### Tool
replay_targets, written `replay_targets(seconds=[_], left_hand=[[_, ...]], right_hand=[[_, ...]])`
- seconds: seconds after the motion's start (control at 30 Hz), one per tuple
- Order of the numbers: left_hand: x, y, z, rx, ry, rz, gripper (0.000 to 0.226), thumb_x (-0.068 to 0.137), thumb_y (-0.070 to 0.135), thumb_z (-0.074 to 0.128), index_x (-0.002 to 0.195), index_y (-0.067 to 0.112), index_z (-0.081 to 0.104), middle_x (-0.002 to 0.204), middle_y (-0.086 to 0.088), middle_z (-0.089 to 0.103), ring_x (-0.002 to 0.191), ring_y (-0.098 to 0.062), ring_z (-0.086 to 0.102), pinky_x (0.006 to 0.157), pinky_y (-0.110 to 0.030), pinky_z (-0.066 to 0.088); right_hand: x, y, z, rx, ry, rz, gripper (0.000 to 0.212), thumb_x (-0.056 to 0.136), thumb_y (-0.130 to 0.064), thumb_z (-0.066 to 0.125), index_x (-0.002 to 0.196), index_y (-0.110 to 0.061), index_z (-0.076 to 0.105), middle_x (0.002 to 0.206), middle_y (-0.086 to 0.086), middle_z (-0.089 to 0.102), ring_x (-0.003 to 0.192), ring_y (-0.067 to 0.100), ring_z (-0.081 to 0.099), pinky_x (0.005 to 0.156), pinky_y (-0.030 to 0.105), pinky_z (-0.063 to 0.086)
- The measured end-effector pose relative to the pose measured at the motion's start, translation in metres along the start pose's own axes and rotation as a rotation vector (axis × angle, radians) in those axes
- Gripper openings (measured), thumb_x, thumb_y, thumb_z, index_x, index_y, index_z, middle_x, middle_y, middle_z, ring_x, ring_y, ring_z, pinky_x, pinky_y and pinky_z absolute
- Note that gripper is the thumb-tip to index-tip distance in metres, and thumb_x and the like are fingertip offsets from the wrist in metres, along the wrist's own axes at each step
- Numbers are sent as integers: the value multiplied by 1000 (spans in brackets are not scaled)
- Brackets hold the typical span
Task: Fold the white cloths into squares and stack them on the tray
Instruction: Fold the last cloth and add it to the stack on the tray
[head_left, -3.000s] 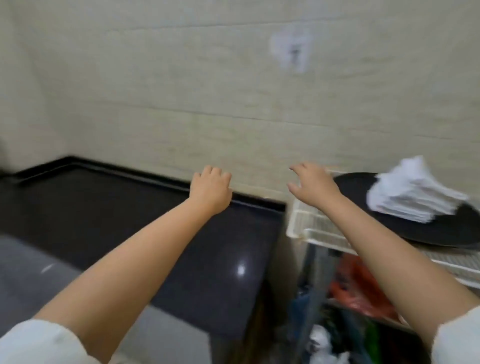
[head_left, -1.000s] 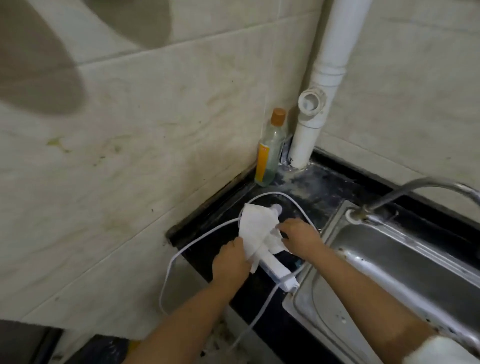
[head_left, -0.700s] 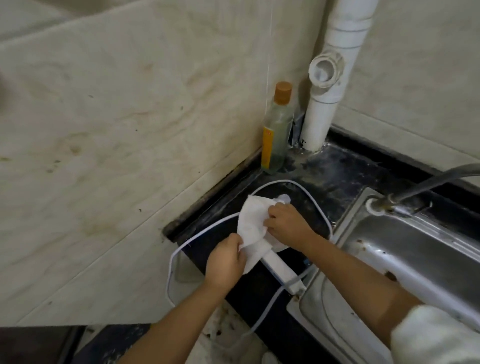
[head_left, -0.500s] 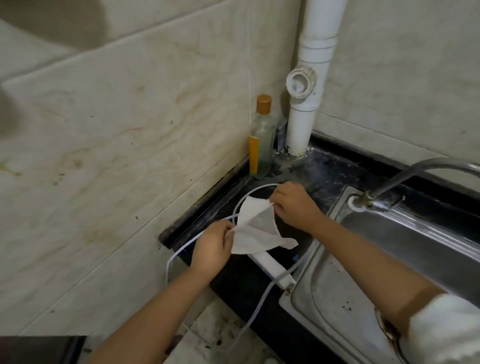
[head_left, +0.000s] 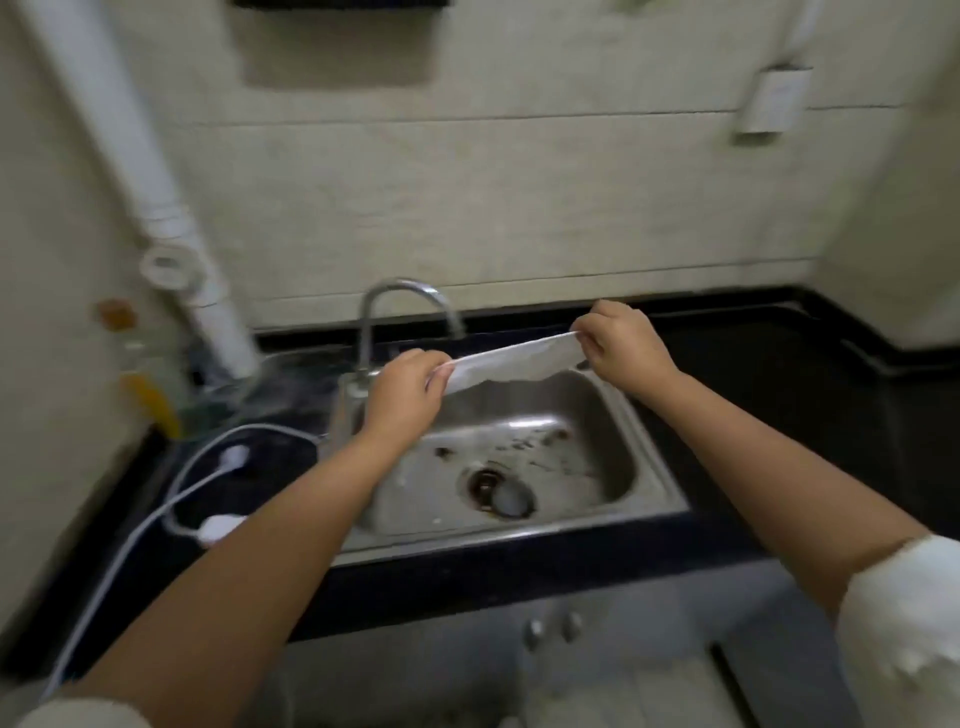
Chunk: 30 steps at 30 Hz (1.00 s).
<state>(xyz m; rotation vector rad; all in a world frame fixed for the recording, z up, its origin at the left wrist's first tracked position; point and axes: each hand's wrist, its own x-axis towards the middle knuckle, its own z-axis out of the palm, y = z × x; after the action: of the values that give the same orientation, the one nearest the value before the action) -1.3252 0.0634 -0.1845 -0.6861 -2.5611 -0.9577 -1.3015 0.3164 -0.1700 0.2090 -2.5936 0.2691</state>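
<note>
A white cloth (head_left: 511, 362) is stretched in the air over the sink (head_left: 519, 457), held by its two ends. The left hand (head_left: 408, 392) pinches the left end with curled fingers; the right hand (head_left: 621, 340) pinches the right end the same way, a little higher. The cloth hangs in a narrow band between them, its lower edge loose, touching nothing below.

This looks like the opening of a fold — the cloth pulled taut and straightened before it is doubled. The next move likely calls for bringing the two ends together so the edges meet evenly, then halving again toward a square. Doing that in mid-air risks a skewed fold; the dark desk (head_left: 779, 374) to the right offers a flat place to lay it.

The tray is not in view, so how many cloths are stacked cannot be told. The sink holds no cloth — only stains and something pale at the drain (head_left: 496, 493). A white cable (head_left: 156, 512) lies on the desk at left.
</note>
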Motion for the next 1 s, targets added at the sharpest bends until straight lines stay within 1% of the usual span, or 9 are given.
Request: replay_targets(seconds=[0.07, 0.2, 0.47, 0.57, 0.67, 0.77, 0.83, 0.93, 1.0], left_hand=[[13, 52, 39, -48, -74, 80, 24, 94, 18, 51, 99, 4, 70, 93, -19, 65, 91, -33, 60, 74, -33, 39], [26, 162, 126, -57, -230, 273, 26, 95, 20, 48, 101, 8, 69, 97, -18, 61, 96, -33, 56, 75, -34, 42], [-9, 418, 294, -128, -478, 678, 27, 96, 22, 45, 105, 14, 69, 104, -11, 61, 100, -30, 56, 73, -31, 40], [-28, 509, 348, -180, -502, 797, 27, 96, 22, 45, 105, 12, 69, 101, -12, 60, 99, -30, 57, 72, -33, 41], [-44, 582, 386, -316, -484, 892, 25, 94, 18, 47, 101, 7, 69, 99, -15, 62, 97, -31, 56, 74, -36, 42], [-56, 614, 417, -462, -480, 1070, 24, 92, 15, 50, 96, 3, 70, 93, -16, 67, 91, -33, 61, 77, -37, 47], [-63, 613, 435, -462, -488, 1276, 31, 87, 18, 44, 87, 2, 71, 83, -15, 69, 78, -32, 66, 69, -35, 52], [-74, 589, 467, -381, -598, 1503, 34, 81, 21, 42, 80, 5, 72, 75, -10, 71, 66, -26, 68, 62, -31, 51], [-87, 568, 481, -287, -852, 1517, 39, 82, 29, 40, 80, 8, 73, 78, -8, 73, 69, -24, 69, 61, -28, 56]], right_hand=[[-53, 49, -48, -97, -1, 176, 16, 82, -2, 57, 90, 2, 70, 85, 22, 64, 83, 41, 61, 69, 45, 50], [-161, 126, -141, -252, 9, 472, 21, 90, -10, 53, 100, -1, 69, 97, 18, 63, 97, 35, 57, 79, 42, 46], [-375, 239, -290, -458, 79, 1027, 25, 93, -15, 49, 108, -6, 68, 104, 16, 62, 103, 32, 54, 75, 33, 40], [-440, 277, -333, -537, 115, 1150, 24, 93, -14, 50, 104, -3, 68, 101, 20, 64, 99, 37, 56, 70, 33, 40], [-493, 303, -366, -632, 206, 1160, 20, 89, -7, 54, 93, 5, 69, 90, 27, 64, 89, 41, 58, 68, 39, 44], [-541, 312, -376, -677, 253, 1101, 15, 81, -3, 58, 82, 6, 70, 79, 25, 66, 77, 41, 61, 66, 38, 47], [-568, 308, -367, -645, 188, 1076, 16, 77, -6, 56, 75, 3, 70, 73, 21, 67, 68, 37, 62, 66, 32, 45], [-593, 299, -337, -401, -37, 1149, 14, 78, -8, 60, 72, -1, 71, 73, 16, 70, 68, 31, 65, 67, 31, 44], [-603, 291, -311, -120, -266, 1274, 14, 84, -12, 62, 83, -2, 72, 83, 13, 71, 78, 26, 65, 71, 29, 43]])
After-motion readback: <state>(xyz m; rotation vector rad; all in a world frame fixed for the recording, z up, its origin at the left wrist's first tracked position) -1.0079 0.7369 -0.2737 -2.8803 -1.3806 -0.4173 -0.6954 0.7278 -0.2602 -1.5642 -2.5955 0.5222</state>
